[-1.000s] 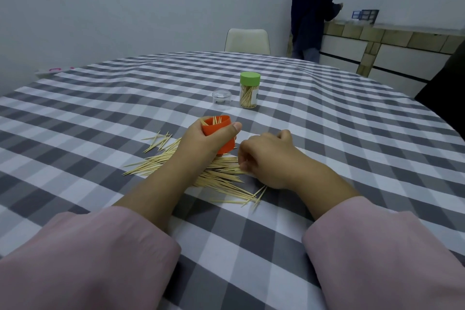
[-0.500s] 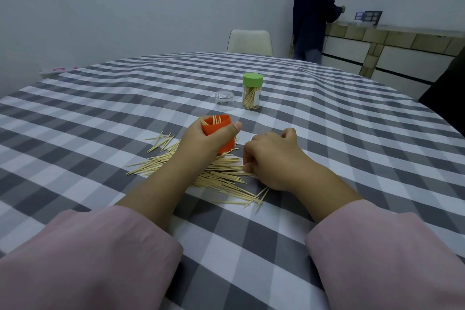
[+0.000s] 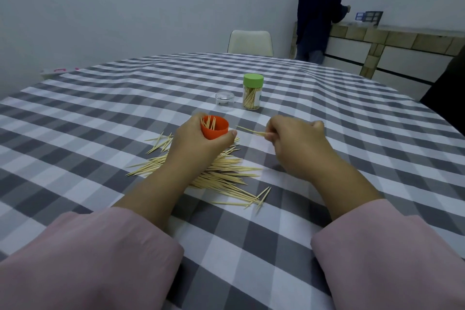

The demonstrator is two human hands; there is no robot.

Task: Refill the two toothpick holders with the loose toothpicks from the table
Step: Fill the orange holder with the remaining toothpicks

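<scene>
1. Fingers [image 3: 270, 136] of the right hand [image 3: 299, 148] pinch a few toothpicks [image 3: 250, 131], their long axis level, tips aimed left.
2. Straight along that axis, near but apart, sits the orange holder [image 3: 215, 129], mouth up, gripped by the left hand [image 3: 198, 148].
3. Likely next: tilt the tips down into it.
4. Loose toothpicks [image 3: 221, 176] lie on the bench [image 3: 352, 133] under both wrists; the green-capped holder [image 3: 253, 94] stands beyond.

both hands curled, left hand [image 3: 198, 143] beside right hand [image 3: 299, 148]
</scene>
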